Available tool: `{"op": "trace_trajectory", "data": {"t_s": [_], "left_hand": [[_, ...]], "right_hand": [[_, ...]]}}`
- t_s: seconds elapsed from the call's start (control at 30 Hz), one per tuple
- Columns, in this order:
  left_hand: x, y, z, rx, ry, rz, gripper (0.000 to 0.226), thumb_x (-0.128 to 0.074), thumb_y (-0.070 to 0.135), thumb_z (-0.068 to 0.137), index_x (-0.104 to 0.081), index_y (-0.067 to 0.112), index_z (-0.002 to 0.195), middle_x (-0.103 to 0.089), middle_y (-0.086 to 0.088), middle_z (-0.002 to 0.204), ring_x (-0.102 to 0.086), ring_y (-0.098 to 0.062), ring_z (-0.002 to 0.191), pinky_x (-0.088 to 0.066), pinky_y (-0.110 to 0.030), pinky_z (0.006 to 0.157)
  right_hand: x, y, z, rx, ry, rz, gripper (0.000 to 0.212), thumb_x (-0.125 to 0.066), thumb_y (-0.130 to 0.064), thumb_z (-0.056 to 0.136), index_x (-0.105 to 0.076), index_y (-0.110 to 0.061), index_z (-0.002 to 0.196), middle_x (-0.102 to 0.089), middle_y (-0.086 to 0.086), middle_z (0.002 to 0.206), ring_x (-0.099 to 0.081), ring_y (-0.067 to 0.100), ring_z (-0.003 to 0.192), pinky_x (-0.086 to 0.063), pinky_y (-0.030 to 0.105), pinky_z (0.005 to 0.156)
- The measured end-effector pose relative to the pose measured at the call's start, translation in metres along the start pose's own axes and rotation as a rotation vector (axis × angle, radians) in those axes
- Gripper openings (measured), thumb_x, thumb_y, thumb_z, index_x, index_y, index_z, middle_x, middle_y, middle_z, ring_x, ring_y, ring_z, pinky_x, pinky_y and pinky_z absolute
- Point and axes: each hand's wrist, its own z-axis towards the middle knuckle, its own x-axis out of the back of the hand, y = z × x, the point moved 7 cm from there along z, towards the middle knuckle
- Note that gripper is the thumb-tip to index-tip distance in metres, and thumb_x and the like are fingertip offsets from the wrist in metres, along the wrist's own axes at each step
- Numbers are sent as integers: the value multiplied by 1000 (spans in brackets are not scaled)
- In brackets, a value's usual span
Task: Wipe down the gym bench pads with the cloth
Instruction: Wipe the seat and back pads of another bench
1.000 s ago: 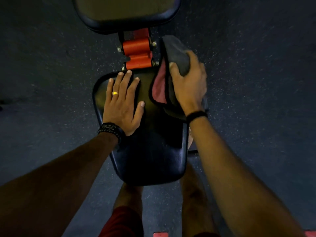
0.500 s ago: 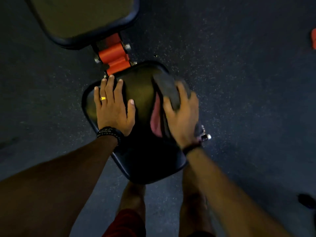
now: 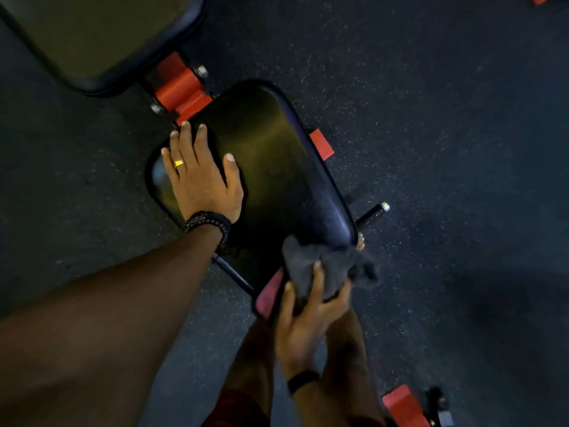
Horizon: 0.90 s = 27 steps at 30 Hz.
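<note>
Two pads on the bench. Seat pad (image 3: 277, 167): left hand (image 3: 201, 177) lies flat on it, fingers straight; right hand (image 3: 308, 315) grips the dark cloth (image 3: 314, 269) at the near edge, pink underside showing. Judged: seat pass close to complete. Back pad (image 3: 101, 35) carries no cloth; apparently left to wipe.
</note>
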Motion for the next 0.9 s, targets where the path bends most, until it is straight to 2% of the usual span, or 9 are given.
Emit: {"op": "trace_trajectory", "data": {"t_s": [0.1, 0.23, 0.3, 0.4, 0.5, 0.57, 0.63, 0.73, 0.9], "left_hand": [[0, -2, -1, -7, -4, -5, 60, -34, 41, 98, -32, 10, 149, -27, -12, 158, -20, -31, 148, -11, -50, 122], [-1, -2, -3, -11, -12, 7, 61, -30, 42, 99, -31, 10, 150, -25, -12, 159, -18, -30, 149, -9, -48, 122], [-1, 0, -2, -10, -15, 10, 61, -29, 43, 99, -30, 10, 151, -24, -11, 160, -17, -30, 149, -8, -47, 123], [0, -1, -1, -7, -12, 13, 61, -28, 43, 100, -29, 10, 151, -24, -11, 160, -16, -30, 149, -9, -48, 123], [-1, -1, -1, -12, -28, 14, 61, -28, 43, 100, -29, 10, 151, -24, -12, 160, -16, -30, 149, -9, -49, 122], [-1, -1, 0, -7, -28, 15, 61, -29, 43, 99, -29, 9, 151, -24, -13, 160, -17, -31, 149, -9, -50, 122], [-2, -1, 0, -5, -30, 19, 61, -29, 43, 99, -29, 10, 151, -24, -13, 160, -17, -32, 149, -10, -51, 122], [-2, -2, 0, 2, -40, 29, 62, -29, 43, 98, -29, 10, 151, -25, -13, 159, -17, -32, 149, -11, -52, 122], [0, -2, 2, -1, -30, 27, 62, -35, 41, 96, -33, 10, 149, -27, -14, 158, -20, -33, 148, -13, -52, 121]], "right_hand": [[-17, -20, -29, -24, -17, 40, 48, -45, -44, 98, -41, -23, 141, -20, 24, 150, -22, 42, 139, -19, 39, 117], [9, -20, 72, -50, 206, -74, 43, -57, -38, 90, -53, -28, 132, -39, 17, 139, -37, 36, 129, -30, 52, 106], [18, -28, 142, -54, 130, -122, 43, -55, -41, 95, -53, -28, 136, -46, 13, 138, -41, 32, 127, -30, 53, 105], [8, -40, 197, 15, -77, -10, 48, -50, -42, 98, -49, -23, 142, -54, 14, 128, -47, 31, 120, -36, 47, 100], [14, -41, 156, 175, -63, -62, 47, -55, -42, 97, -50, -19, 138, -52, 16, 130, -47, 34, 118, -38, 48, 99], [20, -28, 106, 231, -19, -140, 39, -59, -41, 94, -52, -26, 129, -43, 14, 138, -40, 33, 124, -31, 48, 102], [24, -17, 76, 291, -25, -175, 34, -54, -43, 91, -50, -31, 123, -37, 10, 137, -38, 32, 124, -27, 46, 100], [17, -27, 93, 376, -41, -234, 33, -52, -43, 86, -51, -31, 117, -39, 10, 127, -39, 32, 118, -31, 53, 96], [-12, -110, 171, 492, -63, -317, 35, -62, -38, 78, -56, -28, 111, -51, 13, 119, -47, 33, 106, -36, 45, 83]]}}
